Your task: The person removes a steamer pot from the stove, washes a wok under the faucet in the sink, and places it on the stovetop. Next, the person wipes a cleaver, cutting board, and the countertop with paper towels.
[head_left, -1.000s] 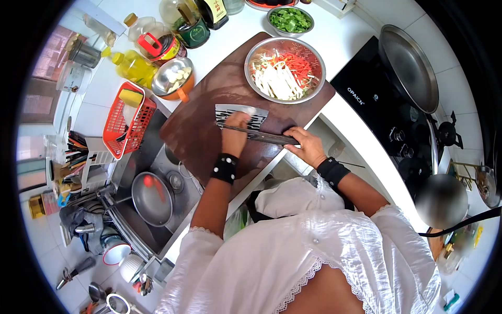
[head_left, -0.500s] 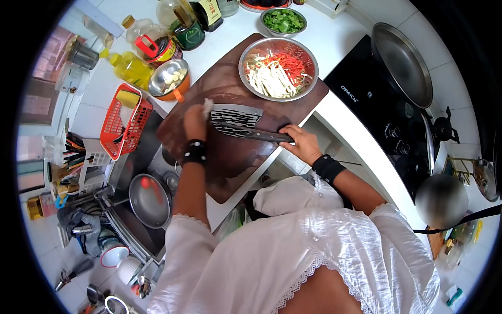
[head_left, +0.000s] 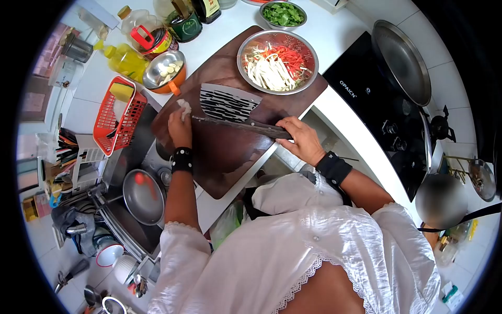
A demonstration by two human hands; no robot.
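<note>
My right hand (head_left: 301, 139) is closed round the dark handle of a broad cleaver (head_left: 230, 103). The blade, patterned black and silver, points left over the brown cutting board (head_left: 225, 172). Left of the blade, my left hand (head_left: 180, 125) pinches a crumpled white cloth or tissue (head_left: 184, 108) above the board's left part. A perforated metal bowl (head_left: 308, 44) at the board's far end holds white strips and red shreds.
An orange-handled bowl (head_left: 175, 82) of pale cloves, oil bottles (head_left: 125, 62) and a red basket (head_left: 119, 118) stand at left. A pan (head_left: 144, 201) lies in the sink. A bowl of greens (head_left: 283, 14) is behind; another pan (head_left: 401, 63) rests by the black stove (head_left: 361, 99).
My left hand has moved off the cleaver blade to the left with the white cloth or tissue. The cleaver has tilted and shifted slightly left, still in my right hand.
</note>
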